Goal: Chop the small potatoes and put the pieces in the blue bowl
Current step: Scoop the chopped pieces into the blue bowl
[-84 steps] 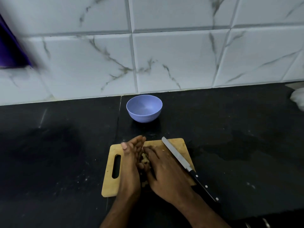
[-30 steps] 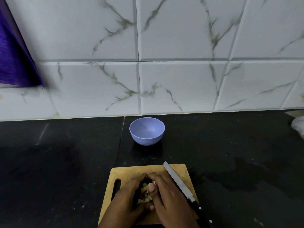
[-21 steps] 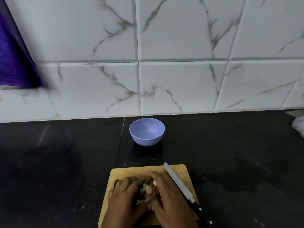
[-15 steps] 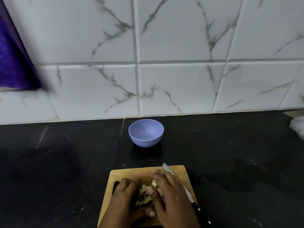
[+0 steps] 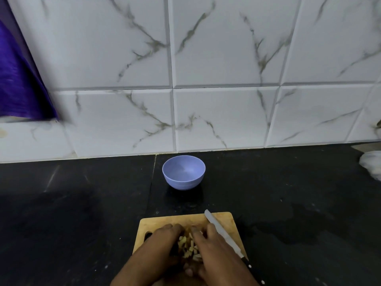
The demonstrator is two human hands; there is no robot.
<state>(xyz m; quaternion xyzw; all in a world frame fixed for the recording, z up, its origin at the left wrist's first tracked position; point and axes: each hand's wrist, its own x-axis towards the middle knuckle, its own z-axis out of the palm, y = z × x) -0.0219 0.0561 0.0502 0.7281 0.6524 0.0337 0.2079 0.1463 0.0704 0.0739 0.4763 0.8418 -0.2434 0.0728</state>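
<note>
Setting (head view): black stone counter (image 5: 82, 213) under marbled white wall tiles (image 5: 216, 116); a wooden chopping board (image 5: 228, 223) sits at its near edge.
Blue bowl (image 5: 183, 172): beyond the board, apart from it, upright, nothing visible inside.
Knife (image 5: 222, 234): lying along the board's right side, unheld, just beside the right hand.
Potato pieces (image 5: 189, 246): small pale loose chunks heaped mid-board, between the two hands.
Left hand (image 5: 158, 246): fingers curled inward, cupping the heap's left side.
Right hand (image 5: 214, 250): fingers curled likewise, touching the right side; thumbs meet at the near side.
Handling: probably light, firm, damp, slippery and prone to scatter; best scooped from underneath with both palms pressed together, not pinched.
</note>
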